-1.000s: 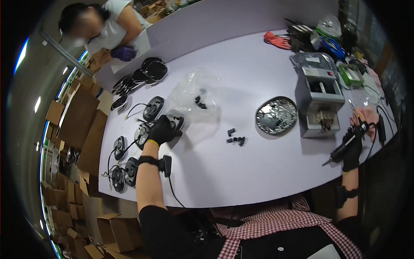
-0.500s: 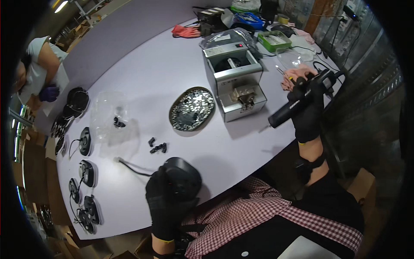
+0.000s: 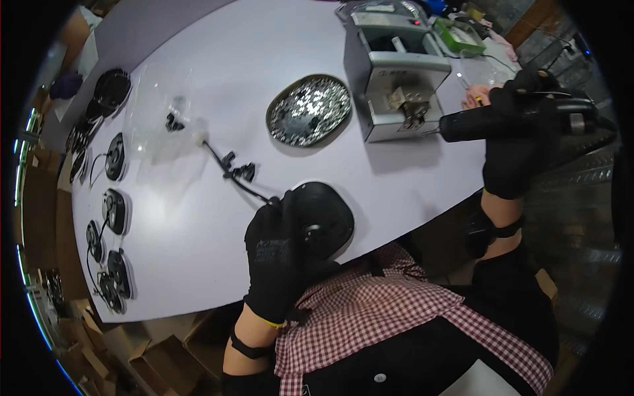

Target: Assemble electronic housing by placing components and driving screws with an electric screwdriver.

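My left hand (image 3: 274, 257), in a black work glove, grips a black rounded plastic housing (image 3: 330, 214) near the table's front edge. From the housing a black cable (image 3: 228, 170) with a pale connector runs away to the far left. A black electric screwdriver (image 3: 475, 124) lies almost level in my gloved right hand (image 3: 522, 155), fingers wrapped round its body. Its thin bit points left, close to the metal outlet (image 3: 411, 109) of a grey screw feeder (image 3: 403, 69); whether they touch, I cannot tell.
An oval dish (image 3: 272, 127) of shiny small metal parts stands left of the feeder. Small black plastic pieces (image 3: 244, 173) lie by the cable. Several similar housings (image 3: 113, 211) line the left edge near a clear plastic bag (image 3: 148, 119). A green tray (image 3: 456, 34) sits behind the feeder.
My right hand has brought the screwdriver to the feeder and turned it more level. My left hand keeps hold of the housing. The whole view has shifted as my head moved.
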`<state>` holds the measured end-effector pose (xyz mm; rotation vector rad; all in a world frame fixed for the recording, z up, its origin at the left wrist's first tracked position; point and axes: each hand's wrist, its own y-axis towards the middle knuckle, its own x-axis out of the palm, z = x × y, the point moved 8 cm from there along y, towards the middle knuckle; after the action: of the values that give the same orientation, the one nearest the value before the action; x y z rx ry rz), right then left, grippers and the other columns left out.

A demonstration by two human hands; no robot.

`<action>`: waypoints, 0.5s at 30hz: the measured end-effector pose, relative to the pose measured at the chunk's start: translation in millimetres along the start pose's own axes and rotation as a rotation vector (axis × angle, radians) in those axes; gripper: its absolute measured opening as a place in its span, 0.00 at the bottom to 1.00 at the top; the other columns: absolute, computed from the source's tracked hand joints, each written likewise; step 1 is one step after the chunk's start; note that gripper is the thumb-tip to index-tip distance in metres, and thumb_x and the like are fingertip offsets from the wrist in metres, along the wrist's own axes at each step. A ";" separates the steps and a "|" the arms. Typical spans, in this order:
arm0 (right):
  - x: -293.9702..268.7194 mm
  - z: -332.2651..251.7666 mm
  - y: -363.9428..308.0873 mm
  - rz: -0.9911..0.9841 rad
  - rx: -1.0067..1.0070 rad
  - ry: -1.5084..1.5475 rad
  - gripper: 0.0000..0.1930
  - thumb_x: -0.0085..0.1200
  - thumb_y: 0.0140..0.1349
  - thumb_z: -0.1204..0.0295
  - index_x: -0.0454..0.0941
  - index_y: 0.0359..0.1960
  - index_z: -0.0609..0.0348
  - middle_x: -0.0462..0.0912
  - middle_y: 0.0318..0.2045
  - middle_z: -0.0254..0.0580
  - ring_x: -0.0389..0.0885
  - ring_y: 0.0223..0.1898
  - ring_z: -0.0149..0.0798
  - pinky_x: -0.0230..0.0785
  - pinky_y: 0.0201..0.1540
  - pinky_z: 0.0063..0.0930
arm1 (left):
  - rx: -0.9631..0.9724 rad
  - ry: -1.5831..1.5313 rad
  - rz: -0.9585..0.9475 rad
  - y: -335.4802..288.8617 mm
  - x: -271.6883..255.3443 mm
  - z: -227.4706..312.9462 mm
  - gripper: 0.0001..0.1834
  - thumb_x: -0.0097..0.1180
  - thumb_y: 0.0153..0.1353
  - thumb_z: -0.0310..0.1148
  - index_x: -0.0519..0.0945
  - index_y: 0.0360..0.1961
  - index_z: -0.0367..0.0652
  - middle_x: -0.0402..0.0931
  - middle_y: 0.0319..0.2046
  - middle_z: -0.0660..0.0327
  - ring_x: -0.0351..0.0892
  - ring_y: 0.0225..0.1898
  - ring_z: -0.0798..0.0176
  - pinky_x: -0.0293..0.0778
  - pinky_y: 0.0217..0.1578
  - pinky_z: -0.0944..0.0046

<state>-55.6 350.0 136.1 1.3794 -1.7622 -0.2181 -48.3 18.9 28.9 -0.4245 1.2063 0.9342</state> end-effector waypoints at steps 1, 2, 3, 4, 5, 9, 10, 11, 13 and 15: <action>-2.9 -0.3 -5.1 0.079 0.012 -0.020 0.17 0.47 0.68 0.64 0.68 0.54 0.59 0.79 0.40 0.44 0.75 0.33 0.37 0.71 0.39 0.30 | 0.029 -0.089 -0.006 -0.3 -2.2 -1.2 0.66 0.78 0.29 0.50 0.56 0.68 0.32 0.69 0.52 0.42 0.70 0.53 0.37 0.67 0.52 0.43; -11.4 -5.0 -15.5 0.296 -0.007 -0.155 0.17 0.47 0.68 0.64 0.69 0.54 0.60 0.78 0.41 0.44 0.76 0.35 0.37 0.71 0.42 0.32 | 0.055 -0.177 -0.009 -2.7 -5.1 -2.2 0.66 0.78 0.30 0.51 0.56 0.68 0.33 0.68 0.53 0.41 0.68 0.54 0.37 0.65 0.53 0.42; -9.9 -5.1 -18.9 0.247 -0.018 -0.199 0.17 0.47 0.68 0.64 0.69 0.54 0.60 0.78 0.41 0.44 0.75 0.35 0.37 0.71 0.43 0.32 | 0.018 -0.195 -0.065 -3.3 -6.4 -6.5 0.67 0.79 0.30 0.48 0.53 0.70 0.33 0.66 0.57 0.42 0.67 0.58 0.37 0.64 0.58 0.43; -14.4 -8.5 -18.8 0.196 -0.036 -0.237 0.18 0.47 0.68 0.64 0.69 0.54 0.61 0.77 0.42 0.43 0.75 0.35 0.36 0.71 0.43 0.32 | 0.000 -0.182 -0.069 -8.3 -10.1 -12.6 0.67 0.79 0.30 0.48 0.53 0.70 0.33 0.66 0.57 0.42 0.67 0.58 0.37 0.64 0.58 0.43; -13.0 -3.4 -16.0 0.031 0.010 -0.081 0.19 0.48 0.67 0.64 0.69 0.54 0.62 0.76 0.42 0.43 0.74 0.36 0.36 0.71 0.44 0.33 | -0.168 -0.412 -0.063 -16.0 -12.8 -31.6 0.66 0.79 0.31 0.45 0.53 0.70 0.35 0.66 0.59 0.43 0.65 0.61 0.39 0.63 0.60 0.45; -41.5 -14.4 -15.4 0.192 0.112 -0.055 0.19 0.52 0.66 0.64 0.71 0.54 0.62 0.74 0.41 0.43 0.72 0.35 0.33 0.69 0.43 0.32 | -0.490 -0.742 0.123 -39.8 -36.6 -73.4 0.54 0.73 0.40 0.31 0.58 0.70 0.43 0.67 0.62 0.48 0.64 0.65 0.51 0.61 0.65 0.54; -48.4 -13.3 -14.0 0.186 0.121 -0.049 0.19 0.52 0.66 0.64 0.71 0.54 0.62 0.74 0.41 0.43 0.72 0.35 0.33 0.69 0.43 0.32 | -0.490 -0.696 0.179 -45.6 -39.0 -81.4 0.50 0.70 0.43 0.30 0.59 0.70 0.42 0.68 0.62 0.50 0.66 0.64 0.52 0.61 0.64 0.54; -47.0 -7.0 -12.5 0.099 0.180 0.061 0.19 0.52 0.66 0.64 0.71 0.53 0.63 0.74 0.42 0.43 0.73 0.35 0.33 0.70 0.44 0.32 | -0.455 -0.644 0.225 -48.4 -40.0 -82.6 0.43 0.67 0.47 0.27 0.63 0.67 0.42 0.71 0.58 0.54 0.70 0.60 0.53 0.66 0.61 0.55; -53.9 5.0 -13.2 0.063 0.285 0.197 0.19 0.51 0.66 0.63 0.72 0.52 0.63 0.75 0.42 0.44 0.73 0.35 0.33 0.70 0.47 0.32 | -0.542 -0.626 0.149 -53.1 -37.2 -89.2 0.41 0.67 0.47 0.28 0.66 0.64 0.42 0.72 0.57 0.54 0.71 0.58 0.53 0.68 0.59 0.55; -59.5 7.8 -18.0 0.094 0.268 0.167 0.19 0.52 0.66 0.63 0.72 0.52 0.63 0.75 0.41 0.45 0.73 0.35 0.33 0.70 0.46 0.33 | -0.616 -0.618 0.068 -59.5 -29.7 -95.9 0.38 0.68 0.47 0.28 0.68 0.62 0.42 0.73 0.55 0.54 0.72 0.56 0.52 0.70 0.56 0.55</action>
<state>-47.5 391.5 89.9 1.4511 -1.7565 0.1863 -60.3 -96.0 12.6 -0.5267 0.3569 1.3710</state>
